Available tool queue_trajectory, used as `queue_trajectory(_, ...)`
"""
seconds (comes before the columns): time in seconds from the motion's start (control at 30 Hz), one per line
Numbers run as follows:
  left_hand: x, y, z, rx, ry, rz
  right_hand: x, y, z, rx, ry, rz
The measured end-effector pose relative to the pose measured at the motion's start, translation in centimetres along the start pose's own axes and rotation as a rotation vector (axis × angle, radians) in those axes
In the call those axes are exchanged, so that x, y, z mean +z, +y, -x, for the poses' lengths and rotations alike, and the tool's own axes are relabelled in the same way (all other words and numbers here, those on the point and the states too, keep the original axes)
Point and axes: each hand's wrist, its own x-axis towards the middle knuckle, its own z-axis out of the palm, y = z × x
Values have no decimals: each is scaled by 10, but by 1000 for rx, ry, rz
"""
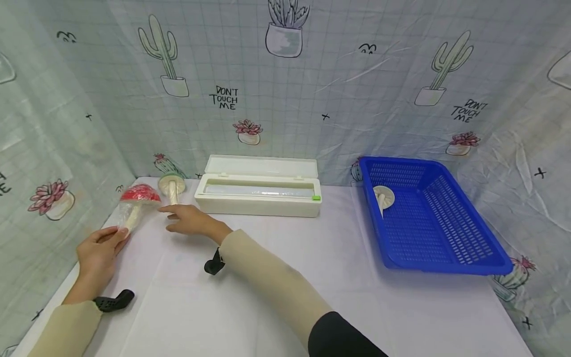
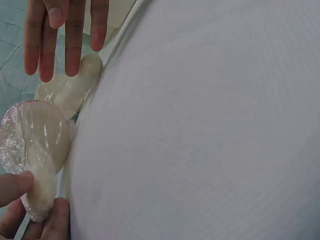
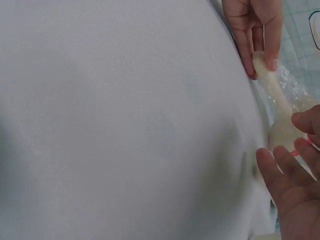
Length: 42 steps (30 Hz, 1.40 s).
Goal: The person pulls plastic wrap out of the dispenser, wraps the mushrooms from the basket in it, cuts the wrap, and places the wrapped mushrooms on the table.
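At the table's left side my left hand (image 1: pixel 99 253) pinches the stem of a toy mushroom (image 1: pixel 140 193) with a red cap, wrapped in clear film. In the left wrist view, thumb and fingers close on the stem of this wrapped mushroom (image 2: pixel 37 165). My right hand (image 1: pixel 192 220) reaches across with fingers extended and nothing in them, near a second mushroom (image 1: pixel 172 185) with a pale underside and stem. That one also looks film-wrapped in the left wrist view. In the right wrist view the right hand (image 3: pixel 297 180) has its fingers spread beside the red-capped mushroom.
A white cling film dispenser box (image 1: pixel 258 206) stands at the back with its lid up and film inside. To the right sits a blue plastic basket (image 1: pixel 446 270) holding another pale mushroom (image 1: pixel 384 197). Patterned cloth (image 1: pixel 290 99) hangs around the table's back and sides.
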Motion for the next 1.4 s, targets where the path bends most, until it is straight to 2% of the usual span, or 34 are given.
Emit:
queue_trajectory(0.2, 4, 5, 5, 203, -5, -808, -23, 0, 23, -93, -15, 33)
queue_trajectory(0.27, 5, 5, 8, 271, -35, -979, -32, 3, 38, -108, -16, 70)
queue_trajectory(0.3, 5, 4, 9, 292, -54, -1021, -36, 4, 47, -112, -16, 87)
queue_trajectory(0.4, 5, 7, 14, 365, -77, -1086, -51, 10, 79, -128, -8, 123)
queue_trajectory(0.53, 14, 13, 19, 513, -57, -1130, -81, 21, 126, -102, 17, 146)
queue_trajectory(0.63, 29, 20, 24, 599, -44, -1119, -107, 32, 157, -65, 37, 177)
queue_trajectory(0.77, 58, 29, 33, 731, -88, -1060, -139, 47, 189, -23, 75, 201)
queue_trajectory(0.87, 86, 34, 39, 840, -189, -1044, -155, 58, 206, -2, 113, 211)
queue_trajectory(0.97, 114, 38, 44, 887, -340, -1072, -166, 66, 215, -8, 132, 259)
queue_trajectory(1.1, 150, 43, 47, 914, -554, -1188, -181, 72, 217, -12, 126, 329)
queue_trajectory(1.27, 189, 45, 39, 983, -781, -1341, -200, 84, 213, -40, 80, 403)
queue_trajectory(1.4, 211, 44, 24, 1060, -893, -1443, -212, 97, 206, -34, 19, 488)
